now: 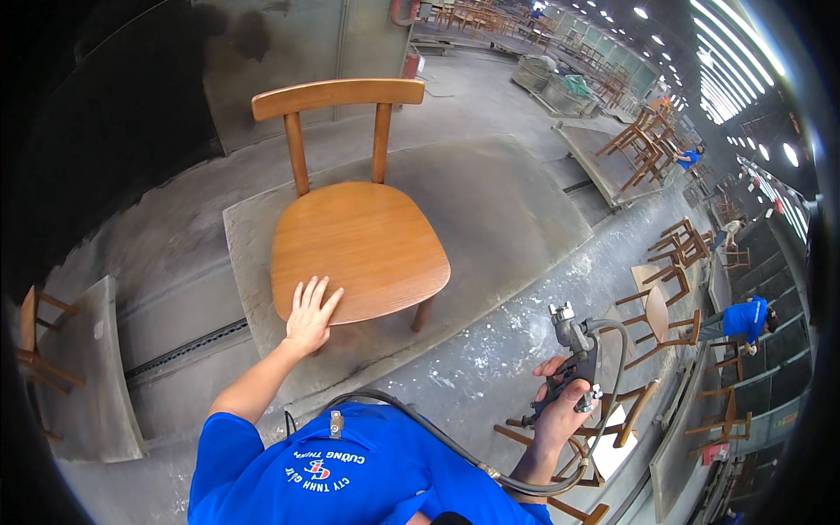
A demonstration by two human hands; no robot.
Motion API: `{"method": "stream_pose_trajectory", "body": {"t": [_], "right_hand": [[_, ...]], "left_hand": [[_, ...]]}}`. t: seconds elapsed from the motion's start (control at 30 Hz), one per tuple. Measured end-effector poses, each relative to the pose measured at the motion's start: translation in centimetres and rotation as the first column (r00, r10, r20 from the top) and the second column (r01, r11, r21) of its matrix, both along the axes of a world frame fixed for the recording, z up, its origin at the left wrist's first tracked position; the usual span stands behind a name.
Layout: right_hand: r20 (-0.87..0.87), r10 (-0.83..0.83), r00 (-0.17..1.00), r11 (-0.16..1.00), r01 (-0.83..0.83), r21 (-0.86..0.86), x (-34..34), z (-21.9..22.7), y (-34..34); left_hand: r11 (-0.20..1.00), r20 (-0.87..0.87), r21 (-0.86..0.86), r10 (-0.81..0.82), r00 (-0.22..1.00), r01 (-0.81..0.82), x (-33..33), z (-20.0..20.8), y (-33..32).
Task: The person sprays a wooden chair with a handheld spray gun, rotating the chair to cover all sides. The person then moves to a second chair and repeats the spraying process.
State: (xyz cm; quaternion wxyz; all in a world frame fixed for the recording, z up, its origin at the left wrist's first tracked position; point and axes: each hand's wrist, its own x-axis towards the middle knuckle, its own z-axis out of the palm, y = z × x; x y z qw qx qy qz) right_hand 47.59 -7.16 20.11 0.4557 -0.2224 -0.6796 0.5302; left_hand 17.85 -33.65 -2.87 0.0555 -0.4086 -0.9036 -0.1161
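A wooden chair (359,241) with an orange-brown finish stands upright on a grey board (490,201), its backrest on the far side. My left hand (309,317) lies on the near left edge of the seat, fingers spread. Off to the right of the chair, my right hand (560,407) is wrapped round a spray gun (577,346), its nozzle end pointing up and away from me. A dark hose (437,442) runs from the gun across the front of my blue shirt.
Another board with a chair (35,341) is at the left. Several unfinished chairs (656,315) stand at the right, near a person in blue (745,320). Stacked chairs (643,144) sit on a farther board. A metal wall panel (289,52) rises behind. A chain track (188,350) crosses the floor.
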Motion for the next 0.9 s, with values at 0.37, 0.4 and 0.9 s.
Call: {"method": "stream_pose_trajectory", "body": {"t": [0.37, 0.4, 0.9], "right_hand": [[-0.026, 0.33, 0.944, 0.931, -0.33, -0.155, -0.5, 2.1, -2.6], [-0.006, 0.38, 0.925, 0.914, -0.377, -0.151, -0.5, 2.2, -3.1], [-0.042, 0.409, 0.911, 0.896, -0.41, -0.172, -0.8, 1.0, -4.2]], "left_hand": [[0.997, -0.024, 0.025, -0.078, 0.997, 0.079, 3.4, 0.0, 5.8], [0.998, -0.036, -0.001, -0.062, 0.997, 0.062, 4.0, 0.0, 6.9], [0.99, -0.142, 0.105, -0.079, 0.987, 0.094, 6.4, -1.0, 11.0]]}}
